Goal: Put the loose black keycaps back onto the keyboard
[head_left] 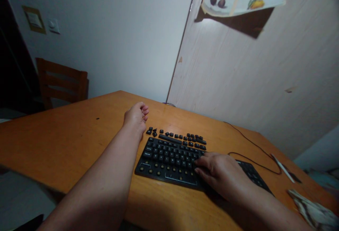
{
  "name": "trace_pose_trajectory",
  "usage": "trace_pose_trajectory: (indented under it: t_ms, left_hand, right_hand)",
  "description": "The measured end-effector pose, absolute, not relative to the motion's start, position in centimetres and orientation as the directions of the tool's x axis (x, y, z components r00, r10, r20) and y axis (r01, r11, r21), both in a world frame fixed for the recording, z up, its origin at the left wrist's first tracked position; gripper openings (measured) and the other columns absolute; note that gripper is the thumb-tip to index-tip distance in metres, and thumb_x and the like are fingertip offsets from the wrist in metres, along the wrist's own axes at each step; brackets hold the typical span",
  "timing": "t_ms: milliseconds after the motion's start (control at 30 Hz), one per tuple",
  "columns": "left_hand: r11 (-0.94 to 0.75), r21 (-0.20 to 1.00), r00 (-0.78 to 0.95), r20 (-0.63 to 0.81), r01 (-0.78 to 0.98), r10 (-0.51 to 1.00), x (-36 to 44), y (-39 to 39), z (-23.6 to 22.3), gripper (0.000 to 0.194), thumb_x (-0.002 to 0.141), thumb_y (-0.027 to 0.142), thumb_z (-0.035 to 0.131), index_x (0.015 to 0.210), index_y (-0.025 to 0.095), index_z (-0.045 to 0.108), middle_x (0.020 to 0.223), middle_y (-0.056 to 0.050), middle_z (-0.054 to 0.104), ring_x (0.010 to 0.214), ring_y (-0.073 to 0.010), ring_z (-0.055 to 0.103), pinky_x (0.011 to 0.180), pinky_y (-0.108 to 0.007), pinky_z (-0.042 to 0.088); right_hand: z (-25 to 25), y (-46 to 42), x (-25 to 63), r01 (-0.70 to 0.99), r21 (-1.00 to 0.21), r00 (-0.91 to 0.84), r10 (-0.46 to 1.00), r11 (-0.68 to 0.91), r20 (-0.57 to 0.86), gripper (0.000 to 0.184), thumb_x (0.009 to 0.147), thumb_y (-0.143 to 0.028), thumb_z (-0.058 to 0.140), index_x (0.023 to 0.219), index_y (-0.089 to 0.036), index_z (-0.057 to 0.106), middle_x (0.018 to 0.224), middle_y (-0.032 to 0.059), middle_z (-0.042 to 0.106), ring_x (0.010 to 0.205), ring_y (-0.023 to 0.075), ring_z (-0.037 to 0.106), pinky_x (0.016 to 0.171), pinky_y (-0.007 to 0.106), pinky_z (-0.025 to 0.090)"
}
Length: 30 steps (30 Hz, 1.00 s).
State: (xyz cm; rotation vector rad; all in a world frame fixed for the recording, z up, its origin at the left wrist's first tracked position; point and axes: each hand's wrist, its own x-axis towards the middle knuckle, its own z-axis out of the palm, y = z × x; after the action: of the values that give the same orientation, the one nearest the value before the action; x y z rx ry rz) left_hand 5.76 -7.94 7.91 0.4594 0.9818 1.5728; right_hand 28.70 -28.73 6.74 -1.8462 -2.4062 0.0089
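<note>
A black keyboard [169, 160] lies on the wooden table, its bottom row stripped of keycaps so the round key posts show. At its right-hand part, my right hand [219, 171] rests with thumb and forefinger closed around a dark keycap [196, 164]; the palm covers part of the board. My left hand [135, 116] hovers over the table beyond the keyboard's left corner, fingers curled inward, and whatever they hold, if anything, is hidden. Loose black keycaps [190, 143] are lined up behind the board, among them a long space bar [170, 138].
A dark cable [254, 147] loops over the table [87, 135] at the right. Near it lie a white stick-like object [283, 168] and a crumpled cloth [312, 209]. One small black piece [97, 118] sits far left. A wooden chair [62, 81] stands by the wall.
</note>
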Motion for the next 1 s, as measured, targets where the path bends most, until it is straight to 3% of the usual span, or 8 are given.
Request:
trace_pose_trajectory:
  t_ms: [400,533,633,800,900,1000]
  left_hand:
    - [0.024,0.790,-0.242,-0.216,-0.613,0.946,5.7,-7.9,7.8,0.008,0.068,0.023,0.063,0.070,0.017,0.058,0.069,0.001,0.061,0.057,-0.0095,0.052,0.058,-0.025,0.034]
    - [0.022,0.789,-0.249,-0.219,-0.614,0.943,5.8,-7.9,7.8,0.008,0.067,0.023,0.063,0.070,0.017,0.059,0.070,0.000,0.062,0.057,-0.0098,0.053,0.059,-0.026,0.034]
    - [0.023,0.786,-0.246,-0.221,-0.618,0.944,5.8,-7.9,7.8,0.007,0.067,0.022,0.063,0.070,0.017,0.059,0.070,0.000,0.062,0.058,-0.0101,0.053,0.058,-0.025,0.034]
    - [0.017,0.786,-0.252,-0.219,-0.619,0.943,5.8,-7.9,7.9,0.007,0.067,0.022,0.063,0.070,0.017,0.059,0.069,-0.001,0.062,0.058,-0.0107,0.054,0.057,-0.025,0.034]
    - [0.016,0.785,-0.256,-0.221,-0.619,0.941,5.8,-7.9,7.8,0.008,0.066,0.022,0.063,0.070,0.017,0.059,0.068,-0.001,0.062,0.058,-0.0107,0.054,0.057,-0.025,0.034]
    - [0.013,0.783,-0.256,-0.219,-0.622,0.942,5.8,-7.9,7.8,0.008,0.065,0.022,0.064,0.069,0.017,0.059,0.067,-0.001,0.062,0.058,-0.0107,0.053,0.057,-0.025,0.035]
  right_hand:
    - [5.7,-29.2,27.8,0.969,0.097,-0.239,0.960,0.227,0.144,0.023,0.094,-0.024,0.054,0.078,-0.022,0.070,0.076,0.0019,0.069,0.069,0.0172,0.062,0.063,0.029,0.037]
    - [5.4,-29.2,27.6,0.966,0.121,-0.245,0.955,0.227,0.164,0.025,0.096,-0.025,0.052,0.081,-0.023,0.072,0.078,0.0022,0.071,0.072,0.0188,0.065,0.065,0.029,0.041]
    - [5.0,-29.5,27.3,0.956,0.212,-0.237,0.959,0.201,0.156,0.029,0.097,-0.020,0.048,0.083,-0.023,0.072,0.077,0.0032,0.072,0.071,0.0199,0.067,0.065,0.031,0.043]
    - [4.3,-30.3,26.4,0.890,0.404,-0.269,0.959,0.212,0.089,0.034,0.083,-0.010,0.055,0.111,-0.016,0.073,0.078,0.0079,0.074,0.066,0.0226,0.068,0.062,0.032,0.049]
    - [4.0,-30.6,25.7,0.858,0.459,-0.273,0.962,0.229,0.031,0.052,0.073,-0.007,0.060,0.125,-0.012,0.070,0.081,0.0122,0.076,0.068,0.0239,0.069,0.063,0.032,0.052]
    - [3.7,-30.6,25.2,0.849,0.471,-0.258,0.966,0.239,-0.024,0.058,0.071,-0.008,0.062,0.129,-0.009,0.068,0.085,0.0154,0.077,0.069,0.0255,0.070,0.062,0.033,0.053]
